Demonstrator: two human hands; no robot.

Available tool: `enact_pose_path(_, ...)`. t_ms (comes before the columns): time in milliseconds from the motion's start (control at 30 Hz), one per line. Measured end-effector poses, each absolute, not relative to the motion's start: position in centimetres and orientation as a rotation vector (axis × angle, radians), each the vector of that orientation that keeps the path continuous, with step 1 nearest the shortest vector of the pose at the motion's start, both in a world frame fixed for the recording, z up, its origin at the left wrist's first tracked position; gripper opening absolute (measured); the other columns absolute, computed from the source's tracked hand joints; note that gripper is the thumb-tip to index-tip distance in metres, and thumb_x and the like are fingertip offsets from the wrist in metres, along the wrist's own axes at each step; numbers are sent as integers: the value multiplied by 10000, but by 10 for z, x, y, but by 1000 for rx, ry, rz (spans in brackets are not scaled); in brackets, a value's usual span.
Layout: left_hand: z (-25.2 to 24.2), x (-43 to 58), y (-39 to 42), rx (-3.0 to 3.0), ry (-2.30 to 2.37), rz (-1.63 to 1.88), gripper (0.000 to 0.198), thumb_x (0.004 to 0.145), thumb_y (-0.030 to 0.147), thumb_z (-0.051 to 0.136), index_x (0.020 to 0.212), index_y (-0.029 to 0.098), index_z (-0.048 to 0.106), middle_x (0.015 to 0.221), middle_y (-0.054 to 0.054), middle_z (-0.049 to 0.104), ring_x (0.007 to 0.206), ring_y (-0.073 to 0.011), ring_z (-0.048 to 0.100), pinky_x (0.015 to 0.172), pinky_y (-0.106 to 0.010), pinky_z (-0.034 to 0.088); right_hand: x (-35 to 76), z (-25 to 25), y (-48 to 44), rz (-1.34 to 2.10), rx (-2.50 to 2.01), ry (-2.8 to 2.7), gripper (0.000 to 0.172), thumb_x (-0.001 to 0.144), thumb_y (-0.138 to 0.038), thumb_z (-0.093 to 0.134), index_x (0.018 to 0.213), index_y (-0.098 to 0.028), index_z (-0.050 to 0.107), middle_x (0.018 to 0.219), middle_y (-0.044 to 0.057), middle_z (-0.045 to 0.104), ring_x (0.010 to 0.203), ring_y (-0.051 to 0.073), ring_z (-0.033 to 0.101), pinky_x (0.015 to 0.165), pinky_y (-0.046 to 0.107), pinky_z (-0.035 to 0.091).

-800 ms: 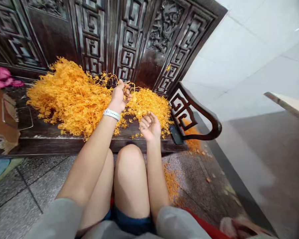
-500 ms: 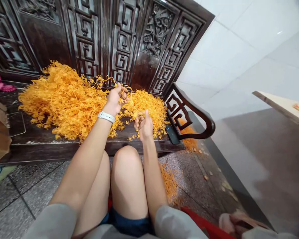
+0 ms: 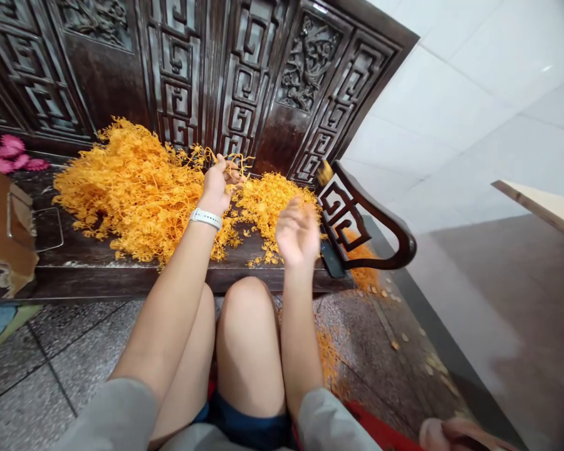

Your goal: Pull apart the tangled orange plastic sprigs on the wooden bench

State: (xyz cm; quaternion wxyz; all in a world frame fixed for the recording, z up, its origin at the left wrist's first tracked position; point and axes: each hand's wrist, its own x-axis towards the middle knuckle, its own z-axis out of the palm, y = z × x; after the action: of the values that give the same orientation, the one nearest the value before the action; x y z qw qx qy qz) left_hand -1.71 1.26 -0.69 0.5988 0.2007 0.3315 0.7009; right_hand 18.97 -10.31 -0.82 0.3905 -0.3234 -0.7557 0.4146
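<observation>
My left hand (image 3: pixel 219 185), with a white band on its wrist, is closed on an orange artificial flower stem (image 3: pixel 237 161) whose thin branches stick out past the fingers. To its left spreads a large heap of orange artificial flower stems (image 3: pixel 136 194). My right hand (image 3: pixel 298 232) is raised over a smaller pile of orange flower pieces (image 3: pixel 267 197); its fingers are apart, blurred by motion, and hold nothing that I can see. A blurred yellow-orange piece (image 3: pixel 325 172) shows beyond it, near the top of the armrest.
Both piles lie on a dark carved wooden bench (image 3: pixel 98 279) with a curved armrest (image 3: pixel 407 244). A phone (image 3: pixel 332 258) lies beside the armrest. Pink flowers (image 3: pixel 12 153) and a cardboard box (image 3: pixel 2 219) are at the left. Orange bits (image 3: pixel 329 354) litter the floor.
My right hand has moved right and its fingers have opened. The blurred yellow-orange piece has appeared by the armrest. My left hand keeps its hold on the stem; the view has shifted slightly.
</observation>
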Motion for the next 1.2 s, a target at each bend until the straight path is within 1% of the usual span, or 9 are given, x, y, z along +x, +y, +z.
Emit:
enact_pose_path(67, 1, -8, 6, 494, 716, 1611, 489, 1047, 605, 543, 759, 214, 590, 548, 6, 573, 548, -127, 662, 513, -201, 500, 173, -27, -86, 1299, -786, -1395, 461, 1073, -268, 301, 684, -221, 544, 591, -51, 508, 520, 75, 388, 462, 138, 421)
enact_pose_path(133, 4, 0, 2, 530, 702, 1591, 484, 1040, 605, 554, 759, 214, 596, 551, 3, 584, 581, -140, 694, 551, -210, 528, 162, -39, -84, 1565, -675, -825, 276, 1014, -167, 422, 797, -188, 591, 621, -50, 529, 515, 68, 406, 476, 144, 403)
enact_pose_path(233, 2, 9, -2, 630, 720, 1559, 480, 1021, 617, 583, 760, 215, 607, 545, 2, 589, 590, -146, 707, 566, -213, 537, 153, -43, -92, 1671, -636, -597, 105, 935, -143, 563, 961, -178, 659, 688, -45, 587, 511, 66, 453, 472, 172, 383)
enact_pose_path(400, -2, 21, -9, 904, 706, 1394, 485, 1005, 635, 601, 783, 206, 640, 513, -3, 562, 558, -152, 700, 500, -212, 492, 145, -36, -91, 1574, -724, -728, 278, 1020, -426, 597, 988, -169, 699, 706, -22, 620, 514, 82, 475, 490, 214, 392)
enact_pose_path(500, 0, 25, -12, 1000, 716, 1345, 484, 1006, 647, 598, 811, 206, 644, 514, 2, 558, 552, -152, 698, 521, -219, 508, 143, -41, -89, 1504, -741, -711, 250, 1006, -362, 636, 863, -160, 672, 626, -42, 545, 503, 67, 414, 490, 197, 349)
enact_pose_path(667, 1, 24, -11, 1030, 739, 1356, 484, 1021, 648, 572, 829, 208, 631, 512, 18, 534, 557, -134, 690, 548, -209, 522, 143, -47, -93, 1482, -683, -737, 354, 935, -265, 676, 655, -198, 469, 547, -82, 356, 496, 67, 289, 484, 203, 285)
enact_pose_path(1000, 2, 22, -14, 888, 666, 1283, 350, 1001, 466, 695, 791, 194, 631, 543, -20, 572, 577, -176, 706, 519, -227, 510, 138, -45, -91, 1446, -764, -766, 352, 1043, -507, 483, 840, -226, 548, 627, -43, 521, 492, 98, 392, 494, 221, 374)
enact_pose_path(1133, -8, 25, -4, 924, 710, 1348, 342, 993, 429, 711, 754, 206, 613, 509, 7, 534, 476, -136, 625, 459, -203, 464, 137, -43, -100, 1458, -695, -940, 352, 919, -456, 773, 757, -205, 587, 526, -93, 452, 445, 53, 327, 458, 171, 312)
enact_pose_path(1200, -14, 25, 4, 822, 780, 1490, 363, 1002, 428, 699, 729, 220, 579, 466, 43, 449, 427, -116, 567, 435, -191, 434, 128, -34, -116, 1831, -434, -1468, 337, 825, -421, 887, 739, -182, 665, 549, -64, 548, 465, 57, 467, 502, 173, 403)
